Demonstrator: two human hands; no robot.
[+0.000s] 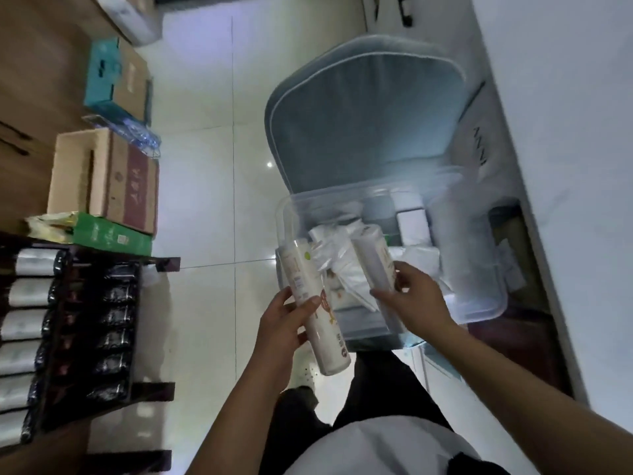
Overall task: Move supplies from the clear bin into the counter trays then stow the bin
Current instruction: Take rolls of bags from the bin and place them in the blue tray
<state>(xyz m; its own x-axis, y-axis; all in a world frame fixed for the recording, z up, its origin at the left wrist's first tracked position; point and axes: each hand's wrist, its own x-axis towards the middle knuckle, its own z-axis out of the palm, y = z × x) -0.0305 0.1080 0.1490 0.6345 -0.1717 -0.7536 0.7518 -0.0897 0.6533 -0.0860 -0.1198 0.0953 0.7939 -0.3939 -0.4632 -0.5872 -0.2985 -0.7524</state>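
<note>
Clear bin [479, 303], blue-grey chair cushion [363, 121], white printed tube [318, 313], glossy white floor [212, 166].

Little legible text. Black letters on the white panel [481, 145] beside the grey chair, roughly "INNV", seen sideways, uncertain. Brown cardboard box [132, 186] has a dark red face with pale characters, unreadable. Green box [109, 234] shows a small QR-like square and script, unreadable. White tube [322, 317] in left hand [284, 323] carries red/orange print, blurred.
</note>
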